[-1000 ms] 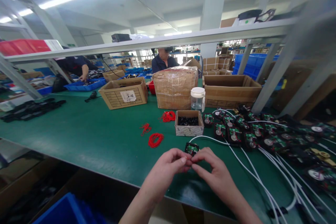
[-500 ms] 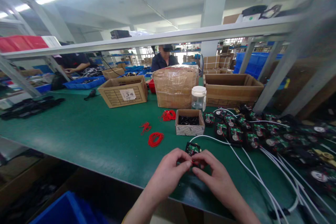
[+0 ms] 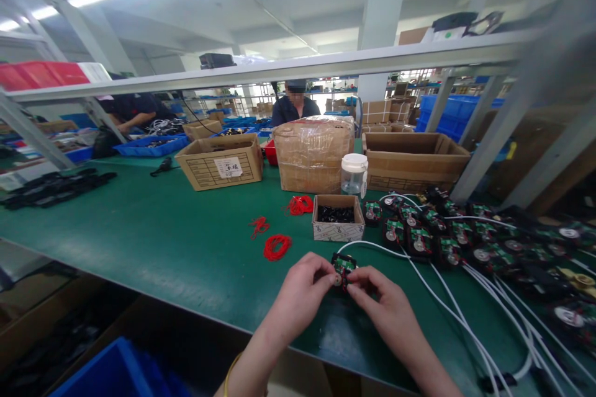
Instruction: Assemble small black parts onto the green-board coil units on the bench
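A small black housing with a green circuit board (image 3: 345, 263), a round metal part and red and black wires lies on the green bench in front of me. A white cable (image 3: 372, 242) runs from it to the right. My left hand (image 3: 302, 288) pinches the unit's lower left side by the round part. On the other side, my right hand (image 3: 385, 299) has thumb and fingertips closed at its right edge, by the wires. Whatever fine part lies between the fingertips is too small to make out.
Behind the unit stands a small carton (image 3: 338, 232) of black parts. Coils of red wire (image 3: 277, 247) lie to the left. Many similar board units (image 3: 420, 240) with white cables crowd the right. Larger cardboard boxes (image 3: 316, 158) and a lidded clear jar (image 3: 354, 183) stand behind; a person sits across.
My hands have drawn slightly apart, uncovering more of the unit with its round metal part and wires. The view has shifted a little.
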A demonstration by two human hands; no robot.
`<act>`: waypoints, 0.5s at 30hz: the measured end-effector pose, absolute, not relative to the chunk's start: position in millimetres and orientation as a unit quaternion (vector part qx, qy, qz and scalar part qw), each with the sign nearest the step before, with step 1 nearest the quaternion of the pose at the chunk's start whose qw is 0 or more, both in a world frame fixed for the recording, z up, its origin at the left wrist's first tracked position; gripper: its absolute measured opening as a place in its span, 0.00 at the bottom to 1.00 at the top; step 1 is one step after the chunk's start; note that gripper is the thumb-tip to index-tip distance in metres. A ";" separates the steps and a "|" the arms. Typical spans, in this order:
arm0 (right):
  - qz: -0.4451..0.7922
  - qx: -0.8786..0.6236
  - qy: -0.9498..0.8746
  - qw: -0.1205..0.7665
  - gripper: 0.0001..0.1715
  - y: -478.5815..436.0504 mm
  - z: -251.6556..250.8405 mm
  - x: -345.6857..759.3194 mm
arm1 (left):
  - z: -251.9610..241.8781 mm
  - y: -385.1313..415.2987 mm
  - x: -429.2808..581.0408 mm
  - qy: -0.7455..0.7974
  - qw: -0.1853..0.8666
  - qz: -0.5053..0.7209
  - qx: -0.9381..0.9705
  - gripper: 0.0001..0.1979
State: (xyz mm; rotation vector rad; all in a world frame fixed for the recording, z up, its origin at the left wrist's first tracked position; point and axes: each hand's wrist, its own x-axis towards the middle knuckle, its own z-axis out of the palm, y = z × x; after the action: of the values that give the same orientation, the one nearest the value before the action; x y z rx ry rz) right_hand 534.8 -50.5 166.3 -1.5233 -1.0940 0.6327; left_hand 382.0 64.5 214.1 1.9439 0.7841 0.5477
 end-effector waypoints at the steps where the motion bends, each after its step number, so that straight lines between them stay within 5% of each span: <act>1: 0.263 -0.646 -0.454 0.555 0.09 -48.5 166.7 534.1 | 211.6 66.9 383.7 0.321 0.459 0.228 0.797 0.05; 15: 0.177 -0.690 -0.452 0.536 0.10 -38.2 158.1 537.3 | 204.1 78.3 397.1 0.329 0.439 0.238 0.802 0.05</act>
State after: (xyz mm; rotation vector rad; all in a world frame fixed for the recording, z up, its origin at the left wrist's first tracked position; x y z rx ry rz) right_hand 537.3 -38.2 158.1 -1.6434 -1.0769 0.4218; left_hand 397.1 78.3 204.1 1.9921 0.8164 0.5908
